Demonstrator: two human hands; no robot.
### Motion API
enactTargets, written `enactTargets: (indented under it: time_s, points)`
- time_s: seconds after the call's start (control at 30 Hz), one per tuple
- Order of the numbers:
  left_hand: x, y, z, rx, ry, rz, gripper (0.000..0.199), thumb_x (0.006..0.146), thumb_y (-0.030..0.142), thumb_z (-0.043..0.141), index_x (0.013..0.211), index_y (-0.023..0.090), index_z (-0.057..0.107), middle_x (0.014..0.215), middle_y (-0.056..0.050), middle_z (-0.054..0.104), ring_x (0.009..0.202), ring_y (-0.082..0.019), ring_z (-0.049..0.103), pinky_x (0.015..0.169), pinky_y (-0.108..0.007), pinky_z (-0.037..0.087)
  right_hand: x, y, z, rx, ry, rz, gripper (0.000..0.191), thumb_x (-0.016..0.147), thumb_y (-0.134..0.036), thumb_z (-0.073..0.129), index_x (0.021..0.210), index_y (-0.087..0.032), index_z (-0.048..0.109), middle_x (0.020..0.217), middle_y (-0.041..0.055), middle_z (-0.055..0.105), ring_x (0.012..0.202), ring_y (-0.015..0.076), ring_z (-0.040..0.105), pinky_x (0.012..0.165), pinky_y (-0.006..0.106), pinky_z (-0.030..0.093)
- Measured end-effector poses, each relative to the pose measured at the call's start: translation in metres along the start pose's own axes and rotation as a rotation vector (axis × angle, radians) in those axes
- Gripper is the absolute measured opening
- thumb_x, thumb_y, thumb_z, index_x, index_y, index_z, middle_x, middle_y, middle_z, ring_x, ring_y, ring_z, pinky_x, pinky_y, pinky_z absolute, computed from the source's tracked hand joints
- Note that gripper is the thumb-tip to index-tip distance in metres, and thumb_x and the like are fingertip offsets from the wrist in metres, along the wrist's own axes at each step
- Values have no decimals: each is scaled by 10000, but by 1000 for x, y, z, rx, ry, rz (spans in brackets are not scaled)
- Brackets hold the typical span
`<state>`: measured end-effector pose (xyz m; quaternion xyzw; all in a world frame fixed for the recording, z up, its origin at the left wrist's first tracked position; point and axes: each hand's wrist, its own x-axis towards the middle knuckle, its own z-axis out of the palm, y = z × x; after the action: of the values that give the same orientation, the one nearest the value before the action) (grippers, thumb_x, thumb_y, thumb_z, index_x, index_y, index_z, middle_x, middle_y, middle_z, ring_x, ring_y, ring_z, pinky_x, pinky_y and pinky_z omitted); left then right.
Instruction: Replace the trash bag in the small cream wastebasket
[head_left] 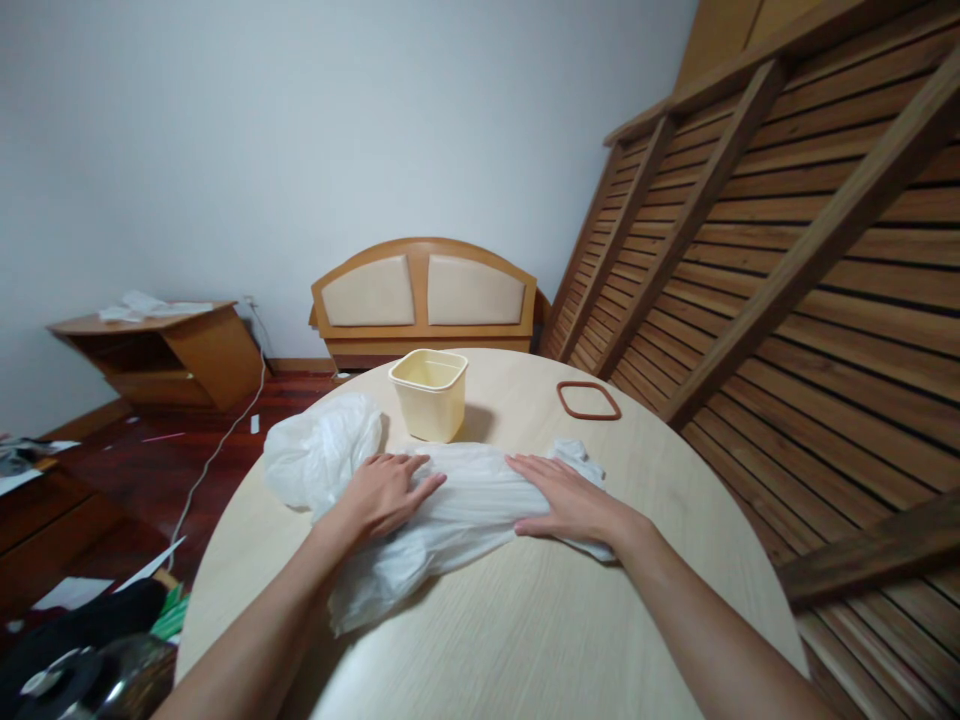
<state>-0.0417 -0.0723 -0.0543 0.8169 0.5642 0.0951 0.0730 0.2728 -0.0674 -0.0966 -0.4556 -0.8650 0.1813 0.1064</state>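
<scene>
A white plastic bag (472, 495) lies stretched and wrinkled across the round table. My left hand (390, 492) rests palm down on its left part, fingers apart. On its right part lies my right hand (562, 495), also flat with the thumb spread. Left of my left hand a puffed-up, crumpled white plastic portion (324, 450) sits on the table; whether it joins the bag is hidden. Just behind the bag stands a pale yellow square bin (431, 400), upright with its open top showing. A brown rounded-square ring (588, 415) lies flat farther right.
The round pale table (480, 650) fills the middle. Behind it stands a wooden headboard (420, 290). A slatted wooden frame (795, 280) leans along the right side. At the left are a low cabinet (180, 360), a white cable and a dark pot lid near the table edge.
</scene>
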Motion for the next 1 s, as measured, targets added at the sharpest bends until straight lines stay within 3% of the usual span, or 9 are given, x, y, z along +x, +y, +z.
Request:
enactTargets:
  time_s: [0.1, 0.2, 0.33, 0.43, 0.53, 0.63, 0.7, 0.83, 1.0]
  points:
    - [-4, 5, -5, 113, -3, -110, 687, 972, 672, 284, 1150, 174, 723, 1010, -176, 770, 991, -365, 716, 924, -504, 486, 0, 5, 0, -27, 4, 71, 974, 805, -597, 723, 1595, -210, 304, 1637, 147, 336, 1497, 325, 329, 1224, 514, 256]
    - [-5, 10, -8, 196, 3, -163, 732, 948, 715, 295, 1089, 148, 736, 920, -195, 758, 959, -394, 706, 913, -538, 477, 0, 7, -4, -57, 26, 121, 849, 847, -500, 698, 1560, -168, 379, 1613, 165, 377, 1473, 326, 372, 1208, 512, 294]
    - [-5, 16, -7, 161, 86, 22, 733, 893, 734, 440, 1315, 166, 633, 1242, -200, 688, 1214, -393, 603, 1066, -541, 405, -3, 4, -10, -75, 50, 73, 688, 860, -397, 674, 1487, -179, 494, 1501, 137, 539, 1373, 318, 489, 1185, 504, 322]
    - [-5, 23, -1, 78, 54, 206, 923, 783, 771, 591, 1502, 210, 445, 1569, -174, 440, 1434, -379, 424, 1176, -515, 319, -5, 4, -14, -76, 45, 36, 672, 842, -362, 672, 1474, -200, 511, 1465, 121, 576, 1346, 321, 508, 1195, 531, 282]
    - [-3, 28, 7, 63, -47, 227, 1166, 636, 792, 711, 1569, 207, 327, 1658, -194, 258, 1509, -426, 284, 1185, -565, 298, -7, 5, -17, -54, 22, 29, 695, 812, -367, 695, 1463, -197, 524, 1465, 117, 575, 1334, 327, 510, 1183, 520, 294]
    - [2, 29, 11, 103, -165, 174, 1287, 590, 763, 756, 1606, 187, 214, 1671, -214, 188, 1491, -441, 316, 1156, -557, 351, -9, 6, -22, -27, -11, 35, 688, 786, -315, 699, 1443, -180, 548, 1434, 132, 598, 1304, 329, 524, 1154, 493, 326]
    - [4, 29, 10, 135, -216, 138, 1272, 624, 710, 758, 1617, 184, 163, 1662, -214, 221, 1433, -428, 423, 1131, -527, 396, -11, 8, -25, -22, -20, 58, 716, 752, -215, 677, 1453, -176, 538, 1414, 141, 611, 1278, 331, 536, 1122, 477, 349]
    - [5, 31, 8, 185, -236, 148, 1131, 713, 613, 722, 1610, 158, 204, 1462, -210, 553, 1251, -402, 595, 1081, -512, 445, -19, 14, -31, -96, -21, 116, 717, 649, -18, 573, 1332, -231, 630, 1271, 88, 696, 1168, 302, 580, 1052, 433, 366]
    - [4, 35, 7, 223, -205, 201, 830, 764, 555, 707, 1462, 155, 506, 1209, -185, 682, 1126, -390, 633, 1008, -535, 482, -25, 26, -37, -238, 48, 169, 453, 687, 67, 438, 943, -199, 699, 1008, 86, 715, 1009, 258, 598, 927, 359, 404]
